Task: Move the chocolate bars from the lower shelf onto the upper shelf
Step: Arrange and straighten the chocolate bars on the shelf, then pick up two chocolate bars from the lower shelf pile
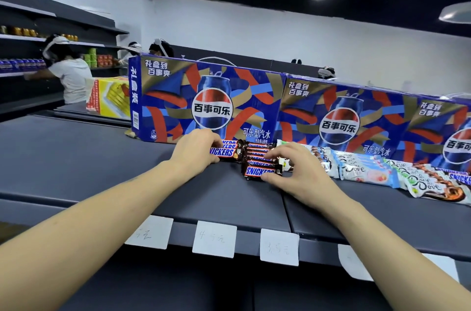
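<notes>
Snickers bars (258,161) are lying mid-shelf against the Pepsi boxes (206,104); your left hand (195,148) is gripping two, your right hand (293,168) pinching the front bar. You're placing; next, likely let go.

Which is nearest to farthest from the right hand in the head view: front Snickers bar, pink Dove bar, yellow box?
From the right hand:
1. Front Snickers bar: at its fingertips, just left of the hand.
2. Pink Dove bar: further right along the shelf, clear of the hand.
3. Yellow box: far left, behind the Pepsi cartons.
</notes>
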`<act>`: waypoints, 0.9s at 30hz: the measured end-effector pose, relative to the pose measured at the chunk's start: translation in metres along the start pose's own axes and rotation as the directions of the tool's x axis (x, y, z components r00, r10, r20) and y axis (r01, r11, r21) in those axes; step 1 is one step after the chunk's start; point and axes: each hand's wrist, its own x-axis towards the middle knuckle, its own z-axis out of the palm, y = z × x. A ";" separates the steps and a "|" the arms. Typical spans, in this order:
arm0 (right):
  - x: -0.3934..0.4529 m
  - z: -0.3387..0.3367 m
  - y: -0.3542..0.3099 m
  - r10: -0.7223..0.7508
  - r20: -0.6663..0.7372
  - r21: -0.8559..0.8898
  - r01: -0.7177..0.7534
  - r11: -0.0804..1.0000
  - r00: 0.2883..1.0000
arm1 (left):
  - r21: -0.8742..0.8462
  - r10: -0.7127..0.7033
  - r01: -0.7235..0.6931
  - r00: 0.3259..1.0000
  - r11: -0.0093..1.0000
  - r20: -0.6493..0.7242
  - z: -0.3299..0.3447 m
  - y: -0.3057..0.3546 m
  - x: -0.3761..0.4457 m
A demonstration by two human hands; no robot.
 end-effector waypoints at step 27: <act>-0.158 0.027 -0.140 -0.081 0.192 0.323 0.015 0.946 0.978 | -0.046 -0.156 0.151 0.975 0.987 -0.158 -0.059 0.036 -0.260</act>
